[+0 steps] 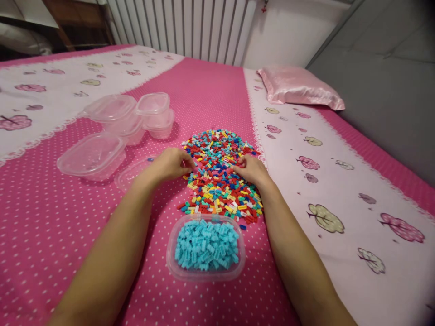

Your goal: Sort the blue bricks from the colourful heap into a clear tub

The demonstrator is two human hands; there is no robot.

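A pile of small toy building bricks [220, 194] in many colours lies spread on the bed. At its left edge is my left hand [172, 164], fingers curled together with the tips by the bricks. My right hand [252, 170] reaches in from the other side, its thumb and fingers bent in a pinch at the pile. Whatever either hand grips is too small to make out. Close to me, between my forearms, a clear plastic container [172, 267] is filled with light blue bricks [207, 244].
Stacked clear containers [113, 107] and smaller ones [152, 104] stand at the left. A lidded container [91, 154] sits nearer. A clear lid [127, 175] lies partly behind my left forearm. A pink pillow [299, 86] is at the far right, and a radiator [183, 27] stands behind the bed.
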